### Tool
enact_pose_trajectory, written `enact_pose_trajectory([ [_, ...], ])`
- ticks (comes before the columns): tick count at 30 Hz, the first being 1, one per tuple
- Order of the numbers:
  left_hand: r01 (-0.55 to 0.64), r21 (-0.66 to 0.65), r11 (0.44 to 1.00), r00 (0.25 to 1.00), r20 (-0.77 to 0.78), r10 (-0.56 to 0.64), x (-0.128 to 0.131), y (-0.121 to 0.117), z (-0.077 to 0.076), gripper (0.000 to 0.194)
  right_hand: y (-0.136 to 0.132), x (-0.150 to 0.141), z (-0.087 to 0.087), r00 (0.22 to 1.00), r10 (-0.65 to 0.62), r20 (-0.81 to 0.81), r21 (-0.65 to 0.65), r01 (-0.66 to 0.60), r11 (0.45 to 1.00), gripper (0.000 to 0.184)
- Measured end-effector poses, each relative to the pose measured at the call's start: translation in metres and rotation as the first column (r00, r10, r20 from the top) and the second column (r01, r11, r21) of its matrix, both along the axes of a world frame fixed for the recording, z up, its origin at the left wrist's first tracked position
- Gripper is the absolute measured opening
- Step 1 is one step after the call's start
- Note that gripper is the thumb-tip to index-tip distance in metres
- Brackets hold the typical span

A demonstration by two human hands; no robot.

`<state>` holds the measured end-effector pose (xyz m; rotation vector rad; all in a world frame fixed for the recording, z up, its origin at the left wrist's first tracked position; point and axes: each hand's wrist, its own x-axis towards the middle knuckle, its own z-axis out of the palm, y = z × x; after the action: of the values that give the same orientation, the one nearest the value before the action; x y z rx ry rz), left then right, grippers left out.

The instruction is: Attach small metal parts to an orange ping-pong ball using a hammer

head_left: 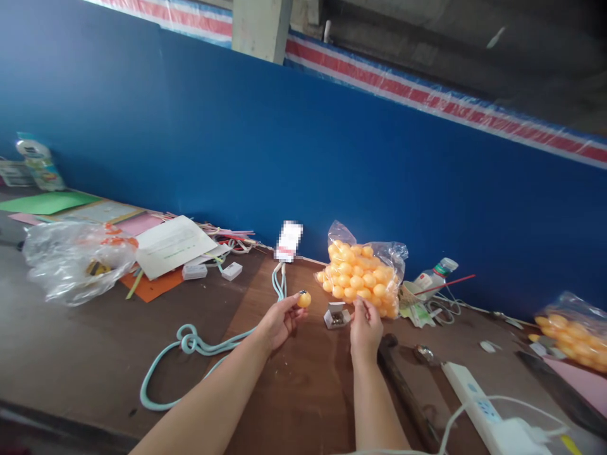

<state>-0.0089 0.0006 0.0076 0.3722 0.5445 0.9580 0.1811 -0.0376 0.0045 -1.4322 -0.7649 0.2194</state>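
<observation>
My left hand (279, 323) is closed on a small orange ball (304, 299), held between thumb and fingers. A dark patch shows on top of the ball, too small to make out. To the right, my right hand (366, 325) has its fingertips pinched together; whatever is between them, if anything, I cannot make out. Between the hands a small open white box (335, 317) contains little metallic pieces. Just behind the right hand lies a clear plastic bag (401, 253) full of similar orange balls (353, 272).
A light-blue cord (154, 379) loops left of my forearm, near a phone-like card (289, 240). Papers (173, 243) and a crumpled bag (71, 259) lie left. At right are a hammer-like tool (403, 385), a power strip (478, 404) and a bottle (439, 275). A blue partition (237, 145) stands behind.
</observation>
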Motion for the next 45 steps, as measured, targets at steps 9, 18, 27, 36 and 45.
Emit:
enact_pose_trajectory([
  [9, -0.001, -0.007, 1.0, 1.0, 0.014, 0.001, -0.001, 0.001, -0.001, 0.015, -0.008, 0.001, 0.003, 0.822, 0.265, 0.504, -0.616, 0.128, 0.777, 0.026],
  [18, 0.057, 0.071, 0.996, 0.997, 0.055, -0.061, -0.002, -0.001, -0.001, 0.018, -0.012, -0.005, 0.014, 0.76, 0.426, 0.491, -0.782, 0.169, 0.6, 0.026],
  [27, 0.087, 0.141, 0.986, 0.994, 0.049, -0.095, -0.001, -0.001, -0.004, 0.021, -0.01, -0.004, 0.019, 0.734, 0.511, 0.447, -0.85, 0.171, 0.499, 0.022],
  [36, 0.094, 0.179, 0.979, 0.994, 0.034, -0.101, -0.002, -0.003, -0.002, 0.022, -0.008, -0.003, 0.014, 0.763, 0.442, 0.472, -0.808, 0.173, 0.563, 0.023],
  [45, 0.109, 0.22, 0.969, 0.988, 0.085, -0.13, -0.004, -0.006, 0.002, 0.023, -0.013, -0.001, 0.013, 0.778, 0.347, 0.524, -0.709, 0.172, 0.684, 0.023],
])
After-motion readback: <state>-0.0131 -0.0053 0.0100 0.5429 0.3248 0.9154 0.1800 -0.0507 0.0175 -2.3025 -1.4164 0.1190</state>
